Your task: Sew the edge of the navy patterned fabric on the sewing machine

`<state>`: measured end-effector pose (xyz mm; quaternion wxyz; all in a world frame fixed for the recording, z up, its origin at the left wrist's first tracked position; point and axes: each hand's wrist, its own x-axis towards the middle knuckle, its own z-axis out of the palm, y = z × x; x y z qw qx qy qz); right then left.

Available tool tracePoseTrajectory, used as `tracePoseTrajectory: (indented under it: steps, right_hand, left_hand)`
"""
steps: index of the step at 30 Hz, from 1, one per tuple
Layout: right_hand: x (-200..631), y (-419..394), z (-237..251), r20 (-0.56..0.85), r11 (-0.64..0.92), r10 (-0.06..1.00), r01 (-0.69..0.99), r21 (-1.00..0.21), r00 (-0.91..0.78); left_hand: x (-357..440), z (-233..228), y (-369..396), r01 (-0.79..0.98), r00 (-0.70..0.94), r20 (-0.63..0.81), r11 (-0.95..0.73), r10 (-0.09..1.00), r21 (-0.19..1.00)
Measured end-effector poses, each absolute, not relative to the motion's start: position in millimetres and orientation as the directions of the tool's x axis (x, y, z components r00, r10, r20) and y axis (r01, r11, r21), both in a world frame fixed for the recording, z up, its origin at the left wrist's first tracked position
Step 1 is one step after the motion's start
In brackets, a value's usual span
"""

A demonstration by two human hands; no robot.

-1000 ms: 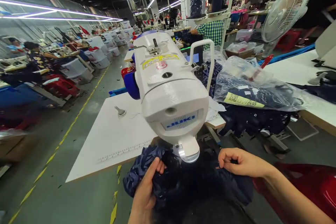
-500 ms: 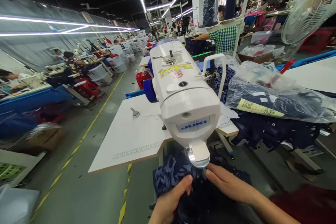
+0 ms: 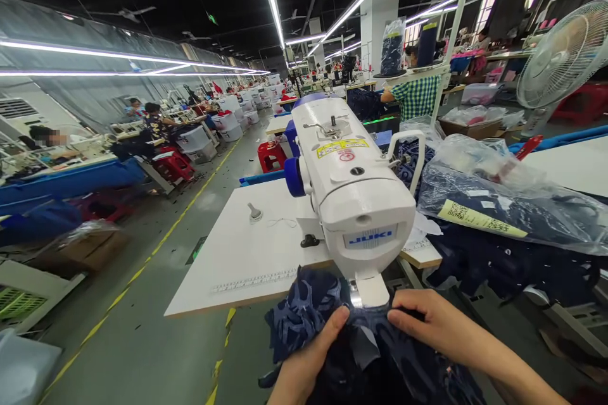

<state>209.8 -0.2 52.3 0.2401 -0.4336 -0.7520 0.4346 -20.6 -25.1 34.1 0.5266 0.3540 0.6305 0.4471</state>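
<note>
A navy patterned garment (image 3: 304, 316) hangs around the narrow free end of the white sewing machine (image 3: 365, 196). My left hand (image 3: 318, 348) is closed on the cloth left of the machine's end, thumb on top and the other fingers hidden under the fabric. On the right side, my right hand (image 3: 427, 319) pinches the garment's edge between thumb and fingers, close to the machine's tip. Between the hands a small grey flap (image 3: 365, 347) shows on the dark cloth. The needle area is hidden behind the machine's head.
A white worktable (image 3: 247, 247) with a printed ruler extends left of the machine. Bagged navy fabric with a yellow label (image 3: 479, 218) lies to the right, near a standing fan (image 3: 560, 57). Thread cones (image 3: 427, 44) stand behind. Co-workers sit at machines in the background.
The garment's edge has come up around the machine's end, and the grey flap now shows. My right hand has shifted slightly right and its fingers are more bent. The view has tilted up.
</note>
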Motion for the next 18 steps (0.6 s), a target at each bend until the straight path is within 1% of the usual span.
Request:
tracePoseTrajectory:
  steps: [2, 3, 6, 9, 10, 12, 14, 18]
  right_hand:
    - [212, 15, 53, 0.008, 0.247, 0.888, 0.463, -0.851, -0.459]
    - [214, 22, 52, 0.006, 0.243, 0.888, 0.456, -0.856, -0.461]
    - [219, 37, 45, -0.029, 0.23, 0.841, 0.406, -0.884, -0.54]
    - [227, 48, 39, 0.006, 0.287, 0.832, 0.421, -0.861, -0.555]
    - [231, 54, 37, 0.035, 0.322, 0.851, 0.469, -0.823, -0.524]
    - [238, 72, 35, 0.094, 0.361, 0.901, 0.614, -0.702, -0.423]
    - [246, 98, 32, 0.138, 0.338, 0.938, 0.743, -0.578, -0.319]
    - [252, 151, 22, 0.117, 0.265, 0.964, 0.841, -0.473, -0.238]
  left_hand:
    - [-11, 35, -15, -0.06, -0.206, -0.342, 0.337, 0.917, 0.94]
    - [-7, 36, -12, -0.071, -0.187, -0.349, 0.341, 0.918, 0.937]
    - [-1, 37, -6, -0.095, -0.171, -0.336, 0.324, 0.926, 0.941]
    - [1, 31, -4, -0.075, -0.187, -0.315, 0.306, 0.931, 0.949]
    - [1, 27, -2, -0.043, -0.159, -0.319, 0.316, 0.934, 0.948]
    - [3, 17, 4, 0.041, -0.057, -0.352, 0.354, 0.934, 0.934]
    - [6, 7, 12, 0.102, 0.013, -0.361, 0.358, 0.933, 0.928]
    - [7, -4, 22, 0.134, 0.05, -0.322, 0.313, 0.945, 0.94]
